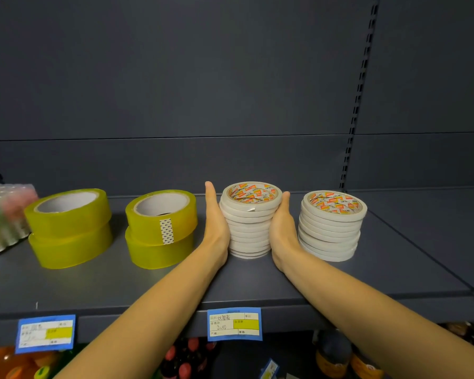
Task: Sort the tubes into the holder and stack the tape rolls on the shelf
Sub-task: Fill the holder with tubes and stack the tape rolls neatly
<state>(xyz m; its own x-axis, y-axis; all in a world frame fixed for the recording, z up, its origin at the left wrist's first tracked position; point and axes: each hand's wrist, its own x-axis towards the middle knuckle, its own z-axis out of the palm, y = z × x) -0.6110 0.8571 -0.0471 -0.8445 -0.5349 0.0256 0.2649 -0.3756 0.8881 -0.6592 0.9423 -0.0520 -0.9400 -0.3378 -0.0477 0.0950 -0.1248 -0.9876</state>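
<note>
A tall stack of thin white tape rolls [249, 222] stands on the grey shelf [153, 291]. My left hand [215, 222] is pressed flat against the stack's left side and my right hand [282, 228] against its right side, so both hands clamp it. A second, similar white stack [331, 228] stands just to the right, untouched. Two stacks of wide yellow tape rolls stand to the left: one [160, 228] close to my left hand, the other [69, 228] further left. Each yellow stack is two rolls high.
A blurred pack of clear tubes [4, 214] sits at the shelf's far left. Blue price labels [234, 324] hang on the shelf's front edge. Bottles and goods fill the lower shelf [186, 359]. The dark back panel [230, 91] rises behind the stacks.
</note>
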